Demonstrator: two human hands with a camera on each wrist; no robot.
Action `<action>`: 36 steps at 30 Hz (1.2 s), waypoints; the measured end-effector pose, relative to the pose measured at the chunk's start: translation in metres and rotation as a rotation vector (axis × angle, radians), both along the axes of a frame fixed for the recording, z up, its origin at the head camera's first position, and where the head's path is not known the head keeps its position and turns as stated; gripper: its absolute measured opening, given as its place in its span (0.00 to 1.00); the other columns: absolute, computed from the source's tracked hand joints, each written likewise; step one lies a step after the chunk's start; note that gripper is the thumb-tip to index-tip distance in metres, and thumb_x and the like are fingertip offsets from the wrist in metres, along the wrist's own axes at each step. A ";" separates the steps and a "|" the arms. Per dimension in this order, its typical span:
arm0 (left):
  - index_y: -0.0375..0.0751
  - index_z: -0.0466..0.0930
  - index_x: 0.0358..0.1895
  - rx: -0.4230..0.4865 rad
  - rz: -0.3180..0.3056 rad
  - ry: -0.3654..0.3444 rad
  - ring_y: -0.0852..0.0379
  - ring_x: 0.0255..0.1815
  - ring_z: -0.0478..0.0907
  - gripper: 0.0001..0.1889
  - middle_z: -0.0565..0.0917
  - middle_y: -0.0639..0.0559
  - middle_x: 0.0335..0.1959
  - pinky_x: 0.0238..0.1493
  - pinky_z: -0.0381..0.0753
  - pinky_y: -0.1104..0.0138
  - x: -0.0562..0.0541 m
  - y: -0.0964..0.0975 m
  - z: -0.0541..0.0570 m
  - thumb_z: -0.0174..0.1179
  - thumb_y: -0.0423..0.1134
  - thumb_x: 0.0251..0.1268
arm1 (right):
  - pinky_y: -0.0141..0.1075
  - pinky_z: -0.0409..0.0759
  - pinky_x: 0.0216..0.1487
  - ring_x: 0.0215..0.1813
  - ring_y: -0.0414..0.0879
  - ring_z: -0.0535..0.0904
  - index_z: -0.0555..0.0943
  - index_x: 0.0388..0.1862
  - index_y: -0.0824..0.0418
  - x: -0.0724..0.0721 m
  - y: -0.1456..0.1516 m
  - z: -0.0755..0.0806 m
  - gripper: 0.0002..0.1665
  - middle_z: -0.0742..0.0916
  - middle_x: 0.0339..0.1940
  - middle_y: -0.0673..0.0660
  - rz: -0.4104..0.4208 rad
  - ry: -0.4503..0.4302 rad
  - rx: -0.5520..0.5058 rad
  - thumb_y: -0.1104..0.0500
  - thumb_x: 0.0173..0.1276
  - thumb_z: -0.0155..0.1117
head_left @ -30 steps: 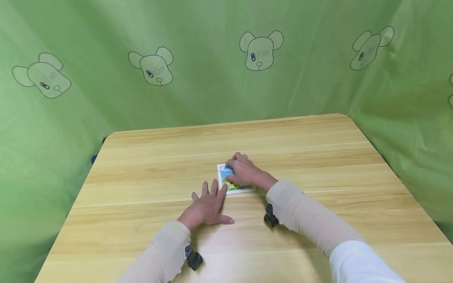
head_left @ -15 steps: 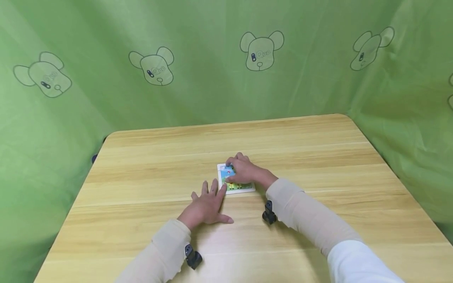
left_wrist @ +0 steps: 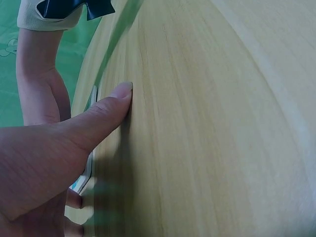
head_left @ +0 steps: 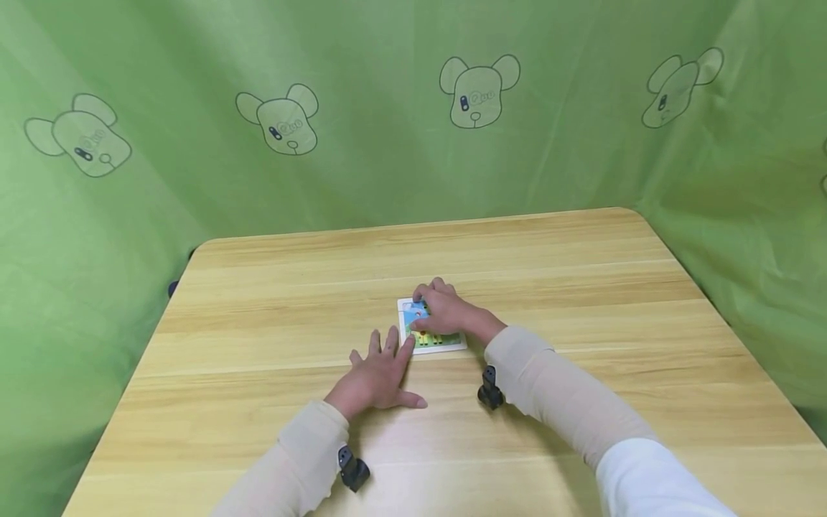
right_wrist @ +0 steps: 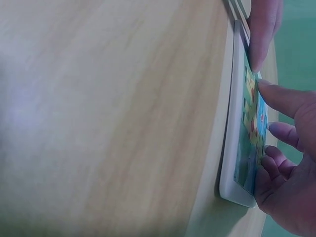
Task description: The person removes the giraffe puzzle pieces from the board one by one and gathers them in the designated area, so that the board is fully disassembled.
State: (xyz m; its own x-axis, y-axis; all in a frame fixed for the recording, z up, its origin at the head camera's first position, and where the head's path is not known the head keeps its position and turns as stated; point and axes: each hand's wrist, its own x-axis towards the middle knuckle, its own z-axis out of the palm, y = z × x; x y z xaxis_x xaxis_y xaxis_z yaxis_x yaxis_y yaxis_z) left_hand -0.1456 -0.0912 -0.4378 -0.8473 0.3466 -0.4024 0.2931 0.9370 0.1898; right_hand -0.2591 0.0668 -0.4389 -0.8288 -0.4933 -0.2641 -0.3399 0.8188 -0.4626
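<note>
A small picture board (head_left: 451, 342) with a white frame lies on the table; yellow spotted animals stand on its blue and green picture. My right hand (head_left: 449, 316) covers its right and upper part, fingers bent over the picture. In the right wrist view, thumb and fingertips touch the face of the board (right_wrist: 247, 153) and the outer fingers curl at its near end. My left hand (head_left: 376, 379) rests spread on the table, its index fingertip at the board's lower left corner. In the left wrist view the left thumb (left_wrist: 106, 108) sticks out straight over the wood.
The wooden table (head_left: 258, 309) extends all round the board, with rounded far corners. Green cloth (head_left: 381, 172) printed with bear heads hangs behind and at both sides. A black wrist camera (head_left: 353, 470) hangs from the left sleeve, another black wrist camera (head_left: 491, 389) from the right.
My right wrist has shifted very slightly to the left, and the camera on it has moved a little with it. The left hand and the board stay in place.
</note>
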 end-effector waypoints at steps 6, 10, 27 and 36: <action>0.50 0.41 0.76 0.002 0.005 -0.005 0.30 0.74 0.40 0.58 0.40 0.39 0.77 0.59 0.54 0.30 0.000 0.000 0.001 0.56 0.75 0.45 | 0.43 0.71 0.52 0.50 0.50 0.66 0.69 0.60 0.55 0.000 0.001 -0.001 0.31 0.70 0.50 0.57 -0.006 0.001 -0.013 0.46 0.62 0.65; 0.50 0.41 0.76 0.003 0.003 -0.006 0.30 0.73 0.39 0.58 0.40 0.39 0.77 0.59 0.54 0.30 0.000 0.001 0.001 0.56 0.74 0.46 | 0.43 0.72 0.53 0.50 0.50 0.66 0.69 0.60 0.55 0.000 0.001 -0.002 0.30 0.71 0.50 0.56 -0.009 0.007 -0.022 0.46 0.63 0.65; 0.50 0.41 0.76 0.001 0.003 -0.009 0.30 0.74 0.40 0.58 0.41 0.40 0.77 0.59 0.54 0.30 0.001 0.001 0.001 0.56 0.74 0.45 | 0.45 0.70 0.62 0.56 0.52 0.71 0.72 0.56 0.61 0.002 0.000 -0.004 0.26 0.76 0.54 0.58 -0.013 0.061 -0.093 0.51 0.63 0.64; 0.50 0.41 0.76 -0.007 0.005 -0.005 0.31 0.74 0.40 0.58 0.41 0.40 0.77 0.59 0.55 0.30 0.000 0.000 0.001 0.55 0.75 0.45 | 0.43 0.72 0.59 0.53 0.49 0.71 0.72 0.62 0.60 0.003 -0.004 -0.004 0.30 0.75 0.54 0.57 -0.015 0.050 -0.091 0.51 0.63 0.65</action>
